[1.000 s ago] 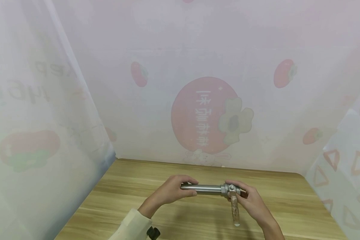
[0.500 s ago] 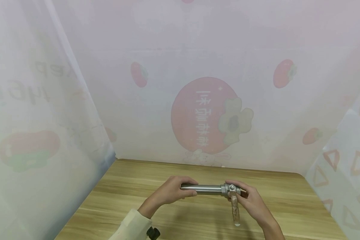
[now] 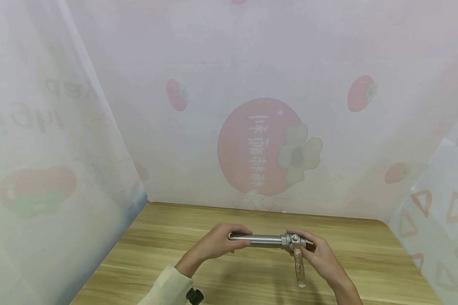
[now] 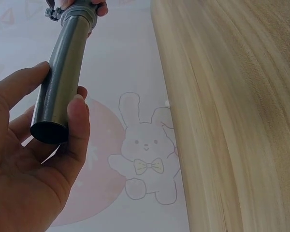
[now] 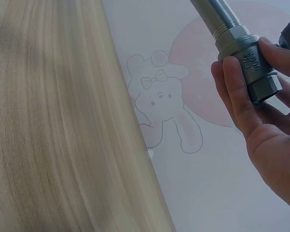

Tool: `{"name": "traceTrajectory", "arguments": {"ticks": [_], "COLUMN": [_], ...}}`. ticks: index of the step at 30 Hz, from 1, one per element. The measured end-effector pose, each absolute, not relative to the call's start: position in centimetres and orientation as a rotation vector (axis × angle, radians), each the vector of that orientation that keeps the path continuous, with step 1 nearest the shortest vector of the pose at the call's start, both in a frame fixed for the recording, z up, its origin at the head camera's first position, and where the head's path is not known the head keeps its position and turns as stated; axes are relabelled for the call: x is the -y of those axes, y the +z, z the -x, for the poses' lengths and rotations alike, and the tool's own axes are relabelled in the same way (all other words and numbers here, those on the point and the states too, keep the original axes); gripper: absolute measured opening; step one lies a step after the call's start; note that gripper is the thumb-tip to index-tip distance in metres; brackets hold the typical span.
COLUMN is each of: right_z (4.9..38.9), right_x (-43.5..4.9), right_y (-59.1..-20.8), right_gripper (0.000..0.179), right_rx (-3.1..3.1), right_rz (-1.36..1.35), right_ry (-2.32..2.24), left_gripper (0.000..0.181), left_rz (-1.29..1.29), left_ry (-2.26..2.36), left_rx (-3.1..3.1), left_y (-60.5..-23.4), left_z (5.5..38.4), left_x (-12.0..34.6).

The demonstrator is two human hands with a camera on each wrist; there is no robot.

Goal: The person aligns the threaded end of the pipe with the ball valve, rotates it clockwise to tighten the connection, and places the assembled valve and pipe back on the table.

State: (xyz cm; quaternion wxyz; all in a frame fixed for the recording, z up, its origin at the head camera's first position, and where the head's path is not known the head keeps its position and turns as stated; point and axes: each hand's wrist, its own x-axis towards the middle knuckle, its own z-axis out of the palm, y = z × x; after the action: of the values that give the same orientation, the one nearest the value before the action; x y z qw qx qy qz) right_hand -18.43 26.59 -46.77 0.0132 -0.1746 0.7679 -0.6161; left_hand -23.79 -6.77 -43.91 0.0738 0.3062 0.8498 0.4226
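A smooth steel pipe (image 3: pixel 265 240) joins a metal ball valve (image 3: pixel 289 241) at its right end, held level above the table. My left hand (image 3: pixel 216 242) grips the pipe's free end between thumb and fingers; the left wrist view shows the pipe (image 4: pixel 63 77) with its dark round end towards the palm. Around the valve body (image 5: pixel 251 65), which has raised lettering, curl the thumb and fingers of my right hand (image 3: pixel 322 256). The valve's lever handle (image 3: pixel 299 267), in what looks like a crinkled clear wrap, points towards me. How deep the pipe sits in the valve is hidden.
Under the hands lies a wood-grain table (image 3: pixel 168 228). Pale printed curtains (image 3: pixel 198 148) with fruit and rabbit drawings hang behind it and at both sides. A black object (image 3: pixel 194 296) sits at the left sleeve cuff (image 3: pixel 171 284).
Almost nothing differs. The left thumb and fingers shift very slightly on the pipe; the right hand and the valve stay where they were.
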Motion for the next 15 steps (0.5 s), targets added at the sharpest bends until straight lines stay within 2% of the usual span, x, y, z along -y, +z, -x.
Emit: {"name": "traceTrajectory", "arguments": {"ticks": [15], "right_z": [18.43], "right_x": [-26.63], "right_y": [-46.78], "right_gripper": [0.049], "right_rx": [-2.392], "right_rz": [0.535], "right_ry": [-1.916], "left_gripper": [0.034], "left_rz": [-0.954], "left_ry": [1.25], "left_rx": [-2.558], "left_y": [-44.0], "left_z": [23.92], "left_x": [6.74]}}
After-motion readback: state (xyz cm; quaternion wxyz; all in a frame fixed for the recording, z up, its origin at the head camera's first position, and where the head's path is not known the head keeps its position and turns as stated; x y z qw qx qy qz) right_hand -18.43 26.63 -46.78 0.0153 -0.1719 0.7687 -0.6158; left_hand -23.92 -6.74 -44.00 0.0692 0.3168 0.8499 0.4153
